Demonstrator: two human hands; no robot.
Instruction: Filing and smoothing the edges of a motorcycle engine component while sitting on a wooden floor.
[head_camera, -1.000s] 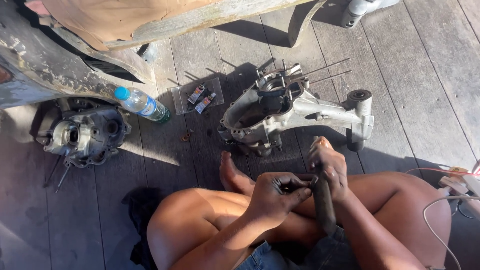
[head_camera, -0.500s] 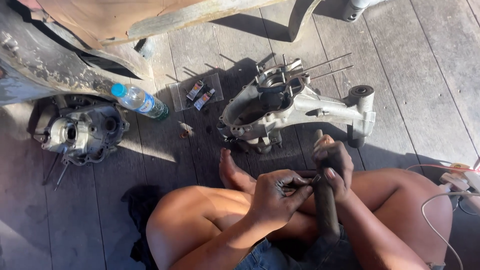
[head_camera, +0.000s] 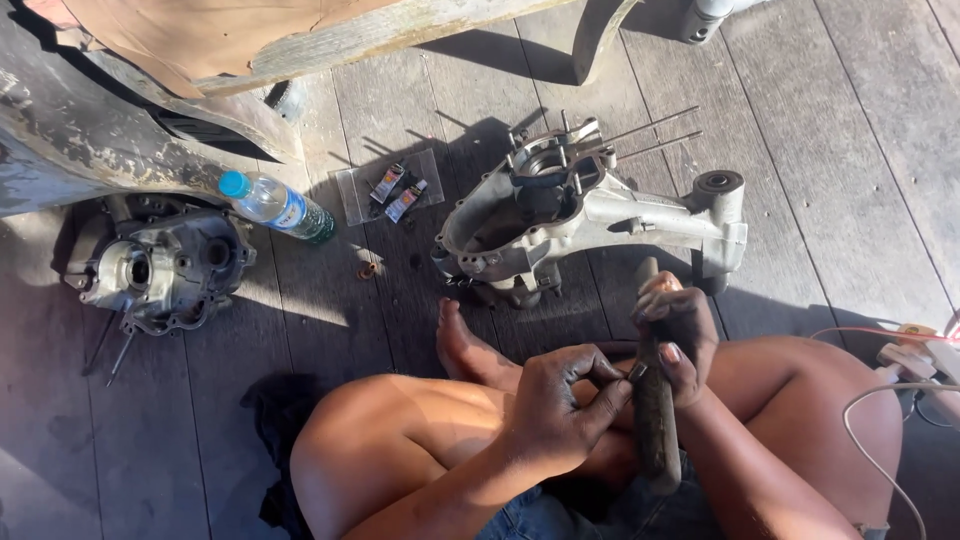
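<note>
person sat cross-legged on a wooden floor (head_camera: 860, 150), both hands greasy, over the lap. right hand (head_camera: 680, 335) was wrapped tight around the upper part of a dark rod-like tool (head_camera: 655, 420), which stood nearly upright, its top poking out above the fist and its lower end down between the thighs. left hand (head_camera: 560, 405) was curled closed, fingertips pinched on something small right against the tool just beside the right hand; too small and dark to tell what it was. hands touching or nearly so.

just ahead of the feet lay a grey engine casing (head_camera: 590, 215) with thin studs sticking out of it. a second engine part (head_camera: 160, 265) lay at far left. between them, a clear plastic bottle (head_camera: 278, 207) with a blue cap on its side, and a small clear bag of tubes (head_camera: 390, 190). white cables (head_camera: 900, 385) at right edge.
</note>
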